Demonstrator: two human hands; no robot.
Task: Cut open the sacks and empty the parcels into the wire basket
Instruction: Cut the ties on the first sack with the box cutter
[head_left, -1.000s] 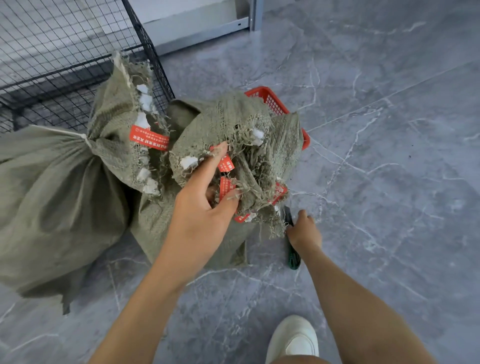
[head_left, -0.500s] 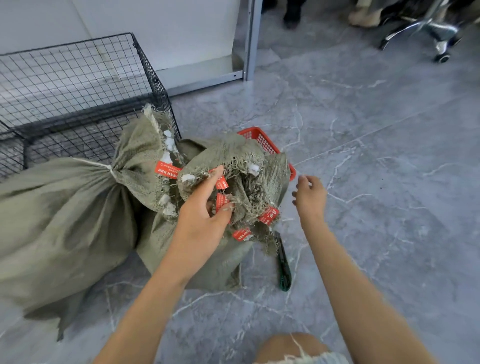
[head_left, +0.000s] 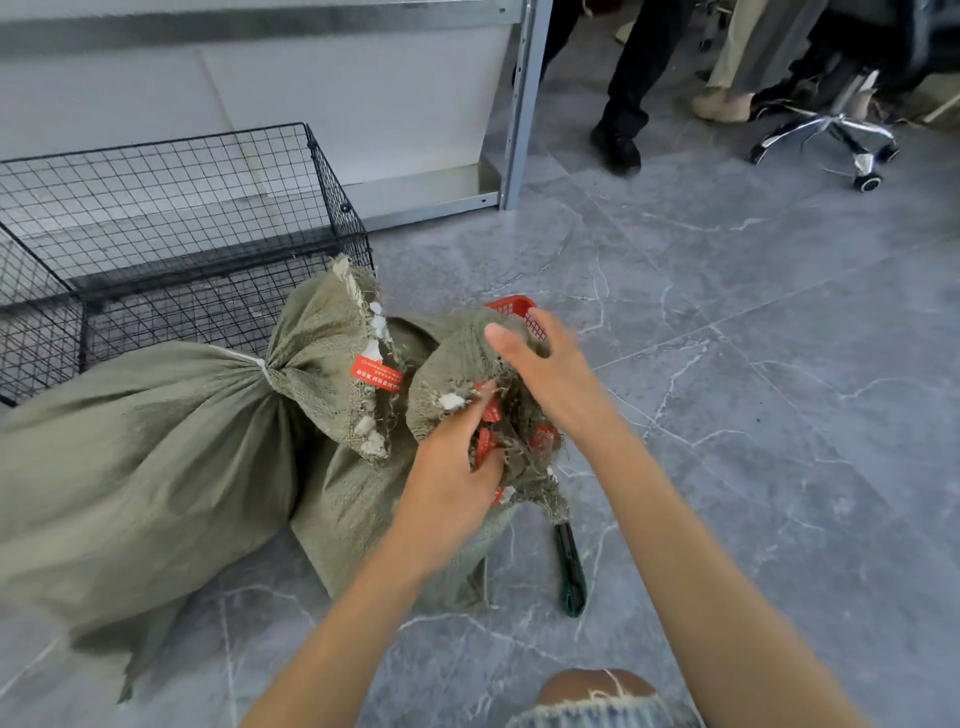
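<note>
Two sacks lie on the grey floor (head_left: 727, 415), head view only. Tied sack (head_left: 130, 467): left side, bulging, neck bound with a white tie (head_left: 258, 365), its flap up against the front corner of the wire basket (head_left: 182, 218). Nearer sack (head_left: 363, 519): just beside it, mouth frayed and gaping; red labels (head_left: 376, 371) on both mouths. Parcels: none visible, presumably all inside the sacks. Left hand (head_left: 457, 467): fingers curled into the ragged mouth of the nearer sack, gripping the cloth. Right hand (head_left: 545, 374): fingers spread over the far lip of the same mouth, holding nothing I can see; whether it touches the cloth, cannot tell (blurred). Cutter (head_left: 570, 571): on the floor just right of the nearer sack, in neither hand. Red plastic basket (head_left: 511, 306): only its rim shows, behind the nearer sack. Judgement: cutting of the nearer sack looks done, and the step in hand is taking a two-handed hold on its mouth before tipping. Next move calls for closing the right hand on sound cloth below the fringe, since frayed weave may tear under load, then lifting the sack mouth-first over the wire rim, past the tied sack lying between. Tied sack not yet cut.
</note>
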